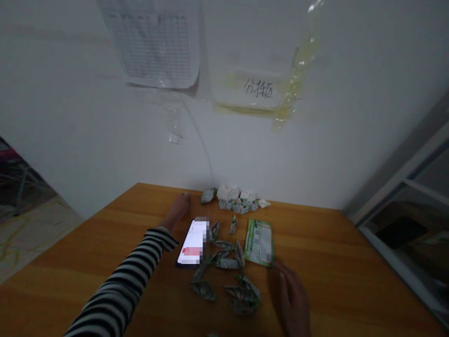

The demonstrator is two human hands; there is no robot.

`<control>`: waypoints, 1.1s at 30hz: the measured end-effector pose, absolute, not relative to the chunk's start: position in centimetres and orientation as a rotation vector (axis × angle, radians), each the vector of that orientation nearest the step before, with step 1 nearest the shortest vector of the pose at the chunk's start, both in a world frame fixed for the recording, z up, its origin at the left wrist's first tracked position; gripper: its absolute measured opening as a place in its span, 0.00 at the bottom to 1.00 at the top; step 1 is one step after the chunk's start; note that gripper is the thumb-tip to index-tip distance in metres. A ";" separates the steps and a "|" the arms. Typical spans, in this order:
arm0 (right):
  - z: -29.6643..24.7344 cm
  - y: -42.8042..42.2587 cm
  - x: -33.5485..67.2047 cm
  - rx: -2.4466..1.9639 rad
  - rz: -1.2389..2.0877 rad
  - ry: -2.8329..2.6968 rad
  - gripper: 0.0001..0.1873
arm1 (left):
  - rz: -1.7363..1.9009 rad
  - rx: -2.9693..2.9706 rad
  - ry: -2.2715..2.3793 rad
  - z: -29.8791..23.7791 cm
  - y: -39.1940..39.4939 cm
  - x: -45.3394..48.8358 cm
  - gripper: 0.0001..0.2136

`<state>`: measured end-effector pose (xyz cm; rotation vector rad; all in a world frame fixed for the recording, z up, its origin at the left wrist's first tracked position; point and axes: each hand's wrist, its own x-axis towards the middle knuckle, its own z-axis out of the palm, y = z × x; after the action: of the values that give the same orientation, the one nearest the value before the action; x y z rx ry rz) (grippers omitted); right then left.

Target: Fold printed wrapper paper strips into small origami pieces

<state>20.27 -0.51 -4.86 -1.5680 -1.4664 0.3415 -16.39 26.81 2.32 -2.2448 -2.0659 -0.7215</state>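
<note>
My left hand (180, 205) reaches to the back edge of the table, left of a folded paper piece (208, 195). Its fingers look curled, and whatever they may hold is hidden. At the lower right, my right hand (293, 295) has its fingers extended and thumb apart, with the fingertips at the near corner of a green-and-white printed leaflet (259, 243). The leaflet lies flat on the table. Several folded pieces of printed paper (226, 263) are scattered between the hands, and more (243, 297) lie nearer to me.
A lit phone (192, 243) lies on the wooden table (333, 252), left of the paper pieces. White and printed folded paper (238, 201) is bunched against the wall. Taped sheets (157, 51) hang above. A shelf frame (389, 206) stands at the right.
</note>
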 end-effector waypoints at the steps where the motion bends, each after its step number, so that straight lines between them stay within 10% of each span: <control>1: -4.9 -0.5 20.2 -1.572 0.354 -1.463 0.19 | -0.723 -2.250 -2.088 2.1 26.9 -16.6 0.14; 14: -1.6 -0.7 17.6 -1.454 0.790 -1.292 0.18 | -1.729 -2.683 -2.049 4.9 8.7 -9.7 0.16; 18: 0.1 0.1 14.1 -1.138 1.150 -1.206 0.23 | -1.435 -3.154 -1.966 5.0 2.7 -2.5 0.13; 33: 0.0 0.8 13.8 -1.319 1.148 -0.873 0.11 | -2.005 -2.682 -2.559 0.8 2.5 0.0 0.19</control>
<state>13.83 0.77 0.03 -1.3189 -0.8734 1.1479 0.00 2.53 0.83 -2.6823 -2.5586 -2.0047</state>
